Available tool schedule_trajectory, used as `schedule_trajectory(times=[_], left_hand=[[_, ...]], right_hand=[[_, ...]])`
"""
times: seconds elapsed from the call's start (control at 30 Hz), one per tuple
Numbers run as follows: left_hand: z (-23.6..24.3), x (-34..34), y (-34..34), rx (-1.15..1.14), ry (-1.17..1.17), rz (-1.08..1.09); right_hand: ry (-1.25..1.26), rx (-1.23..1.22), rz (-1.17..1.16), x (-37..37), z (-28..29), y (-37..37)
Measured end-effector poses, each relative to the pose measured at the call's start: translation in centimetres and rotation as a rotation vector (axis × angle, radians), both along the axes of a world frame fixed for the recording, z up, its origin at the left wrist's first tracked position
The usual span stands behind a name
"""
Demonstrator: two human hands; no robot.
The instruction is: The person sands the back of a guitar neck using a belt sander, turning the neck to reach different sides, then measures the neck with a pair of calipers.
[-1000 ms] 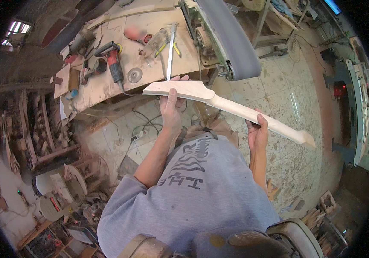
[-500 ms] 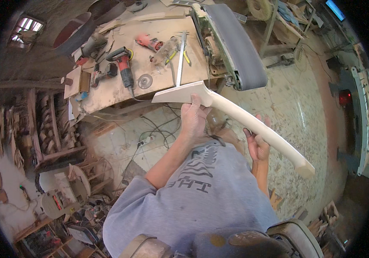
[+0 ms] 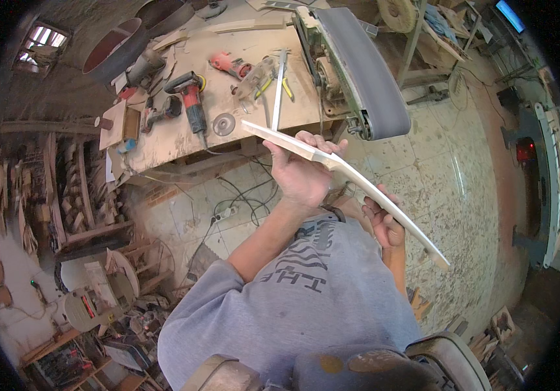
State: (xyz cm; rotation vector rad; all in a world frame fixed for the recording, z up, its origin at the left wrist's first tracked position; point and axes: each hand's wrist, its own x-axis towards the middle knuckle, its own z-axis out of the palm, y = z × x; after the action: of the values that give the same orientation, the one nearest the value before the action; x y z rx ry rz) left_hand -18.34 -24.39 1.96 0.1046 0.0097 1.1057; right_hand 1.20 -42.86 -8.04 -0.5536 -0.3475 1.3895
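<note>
A long, slightly curved piece of pale shaped wood (image 3: pixel 280 139) is held across in front of me, turned so its narrow edge shows. Its broad end points at the workbench, while the slimmer end slopes down to the right. My left hand (image 3: pixel 303 179) is closed around the broad end, thumb on the near side and fingertips showing over the far side. Beneath the slim shaft, my right hand (image 3: pixel 385 221) supports the wood with curled fingers, partly hidden by it. A metal caliper (image 3: pixel 279 91) lies on the bench just beyond the broad end.
On the dusty workbench (image 3: pixel 162 156) lie a corded red-and-black power tool (image 3: pixel 192 107), a cordless drill (image 3: pixel 162 112), a round disc (image 3: pixel 224 124), a red tool (image 3: pixel 229 64) and yellow-handled pliers (image 3: pixel 286 88). A belt sander (image 3: pixel 368 72) stands at its right. Cables (image 3: pixel 241 195) trail across the floor.
The wooden piece has rolled from its broad face to its narrow edge. My left hand has turned, its fingers now showing over the far side. My right hand stays beneath the shaft.
</note>
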Motion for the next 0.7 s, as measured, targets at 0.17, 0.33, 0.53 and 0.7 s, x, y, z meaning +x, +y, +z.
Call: schedule_trajectory(times=[0.17,0.33,0.53,0.7], left_hand=[[3.1,2.1,-0.2,-0.122,0.110,-0.025],[4.8,4.6,0.6,-0.181,0.160,-0.136],[6.9,8.3,1.3,-0.053,0.406,-0.255],[8.3,10.9,1.2,0.004,0.295,-0.401]], right_hand=[[0.086,-0.021,0.010,-0.7,-2.7,-1.2],[-0.086,-0.076,0.081,-0.7,0.1,-1.8],[-0.731,-0.153,0.234,1.9,8.5,-2.5],[-1.282,-0.257,-0.311,2.4,9.0,1.7]])
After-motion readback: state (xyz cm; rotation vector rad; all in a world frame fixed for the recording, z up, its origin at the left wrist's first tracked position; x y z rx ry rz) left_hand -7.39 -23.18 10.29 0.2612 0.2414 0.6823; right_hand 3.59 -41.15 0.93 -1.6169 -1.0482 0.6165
